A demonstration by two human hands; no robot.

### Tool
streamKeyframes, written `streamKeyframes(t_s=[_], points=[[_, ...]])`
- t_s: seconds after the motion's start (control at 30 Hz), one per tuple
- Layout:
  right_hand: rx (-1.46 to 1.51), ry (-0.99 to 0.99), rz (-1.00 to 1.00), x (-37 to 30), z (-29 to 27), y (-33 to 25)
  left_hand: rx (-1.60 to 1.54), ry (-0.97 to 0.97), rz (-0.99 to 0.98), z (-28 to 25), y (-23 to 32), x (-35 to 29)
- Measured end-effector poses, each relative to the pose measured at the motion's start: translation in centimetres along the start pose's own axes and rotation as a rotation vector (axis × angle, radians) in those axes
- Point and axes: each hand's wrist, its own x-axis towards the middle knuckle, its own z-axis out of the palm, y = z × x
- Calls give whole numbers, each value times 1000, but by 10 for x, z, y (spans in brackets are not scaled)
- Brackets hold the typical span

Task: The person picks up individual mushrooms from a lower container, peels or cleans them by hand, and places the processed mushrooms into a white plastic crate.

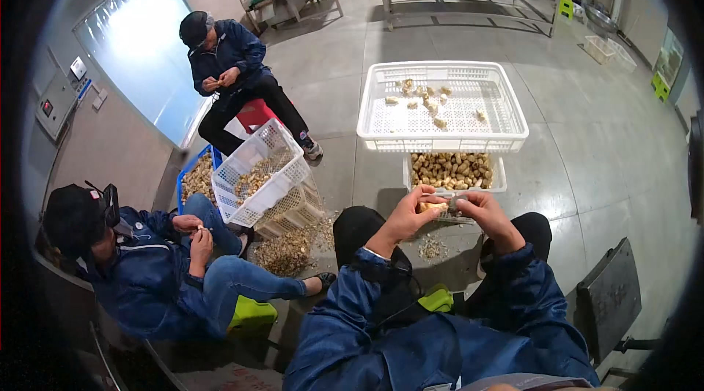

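Observation:
Over my lap, my left hand (402, 221) is closed around a pale yellowish mushroom-like piece (434, 205). My right hand (490, 219) is closed close beside it, its fingertips on something small and dark that I cannot make out. Just beyond both hands a white basket (501, 175) is filled with brown, rounded mushroom-like pieces (453, 170). Above it sits a wide, shallow white perforated crate (374, 121), with several pale trimmed pieces (427, 99) scattered on its bottom.
Small scraps (433, 247) lie on the floor between my feet. At left, two co-workers (147, 274) (231, 72) sit handling small pieces, near a tilted white crate (246, 204), a blue crate (217, 156) and a scrap heap (284, 252). A metal table (469, 6) stands far back; a dark chair (610, 296) is at right.

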Motion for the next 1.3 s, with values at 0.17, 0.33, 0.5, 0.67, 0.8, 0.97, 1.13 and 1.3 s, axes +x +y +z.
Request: streamKeyframes(t_s=[0.17,0.33,0.5,0.67,0.8,0.97,1.13,1.3], points=[[-135,-2,-183,8,-2,23,158,71,119,-6,-28,14],[71,24,16,11,-7,21,-211,16,-93,-2,-13,10],[-167,76,-236,16,4,26,-82,102,-22,3,-17,14],[70,28,-61,12,-2,21,-386,55,-67,3,-12,11],[-18,96,-176,15,5,28,-345,129,-57,8,-19,12],[41,111,-102,14,3,28,-726,63,-122,2,-35,13],[-36,112,-112,14,6,24,-715,90,-146,5,-33,12],[-11,102,-90,14,1,32,-643,31,-158,2,-33,11]])
